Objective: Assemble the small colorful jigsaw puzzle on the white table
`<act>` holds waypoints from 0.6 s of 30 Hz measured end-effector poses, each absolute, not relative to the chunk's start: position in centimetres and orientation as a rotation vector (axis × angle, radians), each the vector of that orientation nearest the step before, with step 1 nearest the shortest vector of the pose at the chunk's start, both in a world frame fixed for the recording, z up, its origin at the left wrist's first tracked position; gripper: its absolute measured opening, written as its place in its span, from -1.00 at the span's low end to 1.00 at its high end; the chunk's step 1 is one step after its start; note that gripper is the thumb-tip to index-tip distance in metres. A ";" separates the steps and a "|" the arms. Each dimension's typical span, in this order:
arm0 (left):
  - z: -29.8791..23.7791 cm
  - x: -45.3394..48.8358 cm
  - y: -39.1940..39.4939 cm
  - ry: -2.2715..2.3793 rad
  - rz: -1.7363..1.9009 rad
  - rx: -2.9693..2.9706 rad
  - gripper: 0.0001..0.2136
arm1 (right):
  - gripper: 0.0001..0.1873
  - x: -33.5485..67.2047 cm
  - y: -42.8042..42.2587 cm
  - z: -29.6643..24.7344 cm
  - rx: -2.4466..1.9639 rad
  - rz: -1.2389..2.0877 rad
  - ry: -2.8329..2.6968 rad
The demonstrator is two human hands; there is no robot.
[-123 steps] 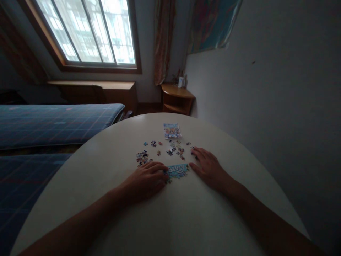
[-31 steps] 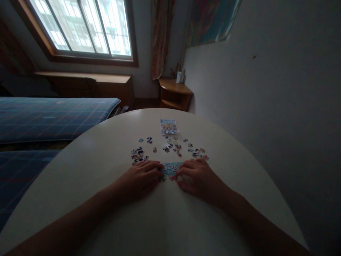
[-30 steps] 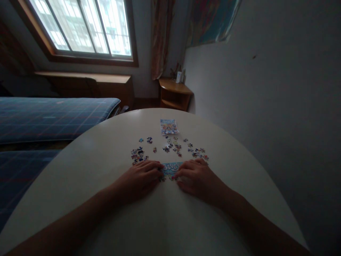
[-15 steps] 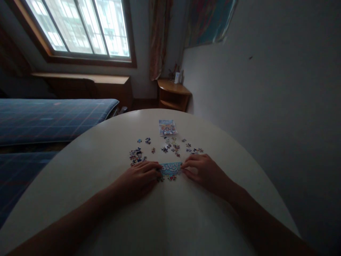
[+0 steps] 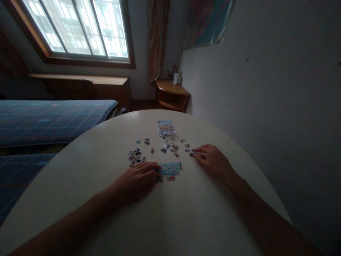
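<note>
A partly joined jigsaw puzzle, light blue with white lettering along its top, lies flat on the table in front of me. My left hand rests over its left end, fingers stretched out and covering that edge. To the right, my right hand has its fingertips at a few loose puzzle pieces, the fingers somewhat apart. More loose pieces lie in a middle group above the joined part. Another pile is just beyond my left hand, which partly hides it.
A small printed picture sheet lies behind the pieces on the round white table. Past the table's left edge stands a bed with a plaid blue mattress. A wall runs along the right, and a corner shelf stands beyond.
My right hand has left the right end of the joined puzzle and moved right and away from me to the loose pieces. My left hand has stayed in place.
</note>
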State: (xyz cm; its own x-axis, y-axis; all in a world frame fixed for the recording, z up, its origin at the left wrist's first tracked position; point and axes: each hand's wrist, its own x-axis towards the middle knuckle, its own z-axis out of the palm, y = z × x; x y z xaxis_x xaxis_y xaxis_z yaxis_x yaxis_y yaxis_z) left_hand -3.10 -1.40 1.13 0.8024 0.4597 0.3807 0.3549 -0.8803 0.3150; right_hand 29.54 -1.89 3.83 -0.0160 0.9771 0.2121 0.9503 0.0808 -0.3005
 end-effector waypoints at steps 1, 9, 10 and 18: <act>1.1 -3.1 -1.4 0.637 0.661 2.762 -0.79 | -0.81 29.5 -1.8 3.7 -1.907 0.088 -2.015; 1.0 -3.1 -1.3 0.611 0.698 2.769 -0.78 | -0.76 29.1 -1.8 3.6 -1.918 0.100 -2.016; 0.9 -3.2 -1.3 0.612 0.700 2.769 -0.78 | -0.76 29.0 -1.8 3.6 -1.919 0.100 -2.012; 0.8 -3.2 -1.2 0.628 0.660 2.779 -0.75 | -0.80 29.0 -1.8 3.5 -1.897 0.092 -2.020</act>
